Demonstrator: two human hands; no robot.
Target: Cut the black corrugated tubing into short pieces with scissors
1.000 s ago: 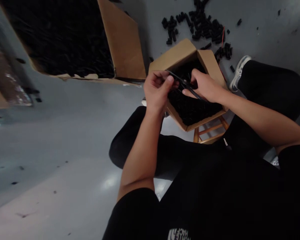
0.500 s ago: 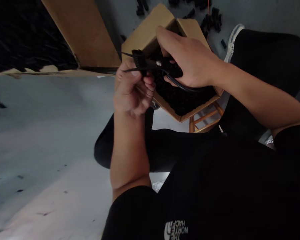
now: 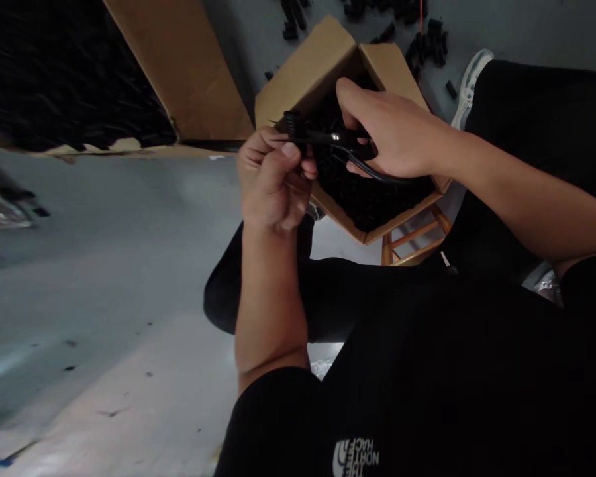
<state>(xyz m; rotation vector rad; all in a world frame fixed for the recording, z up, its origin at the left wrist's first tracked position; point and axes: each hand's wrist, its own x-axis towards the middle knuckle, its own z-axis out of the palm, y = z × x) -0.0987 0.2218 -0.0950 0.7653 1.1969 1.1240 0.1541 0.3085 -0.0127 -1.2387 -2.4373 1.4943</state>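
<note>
My left hand [image 3: 275, 175] pinches a small black ribbed piece [image 3: 293, 124] upright between thumb and fingers. Its lower end is hidden by the fingers. My right hand [image 3: 392, 129] is wrapped round the handles of black scissors [image 3: 350, 151], whose silvery pivot faces up. The scissor blades reach left to the ribbed piece and lie close together across it. Whether they cut into it I cannot tell. Both hands are above an open cardboard box [image 3: 305, 69] holding many small black pieces [image 3: 370, 199].
At upper left a larger cardboard box [image 3: 189, 79] is full of black pieces. More black pieces [image 3: 430, 43] lie on the floor beyond the smaller box. A wooden stool [image 3: 417, 238] stands beneath that box, between my legs. Dark scraps [image 3: 69, 368] dot the floor at left.
The scissor blades have closed from wide apart to nearly together at the ribbed piece. The whole view has shifted slightly, so everything appears further right.
</note>
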